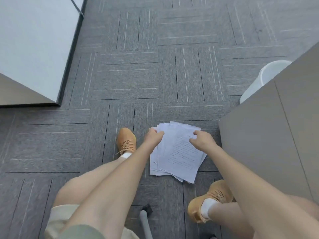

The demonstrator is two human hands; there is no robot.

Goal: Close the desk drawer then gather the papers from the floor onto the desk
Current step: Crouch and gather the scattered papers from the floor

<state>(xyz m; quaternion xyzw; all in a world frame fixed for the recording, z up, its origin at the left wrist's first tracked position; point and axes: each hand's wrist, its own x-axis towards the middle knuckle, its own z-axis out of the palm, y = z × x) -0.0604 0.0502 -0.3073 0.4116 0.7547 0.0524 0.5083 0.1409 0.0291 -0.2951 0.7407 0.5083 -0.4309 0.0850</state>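
A loose stack of white printed papers [179, 156] lies on the grey carpet between my feet. My left hand [153, 135] grips the stack's upper left corner, fingers curled around the edge. My right hand [202, 141] rests on the top sheet near its upper right, fingers bent down onto the paper. The beige side panel of the desk [269, 135] rises just right of the papers. No drawer front shows in this view.
A white waste bin [265, 78] stands behind the desk panel at the right. A pale cabinet or desk [34, 49] fills the upper left. My tan shoes [126, 140] flank the papers. A chair leg [145, 219] pokes in at the bottom.
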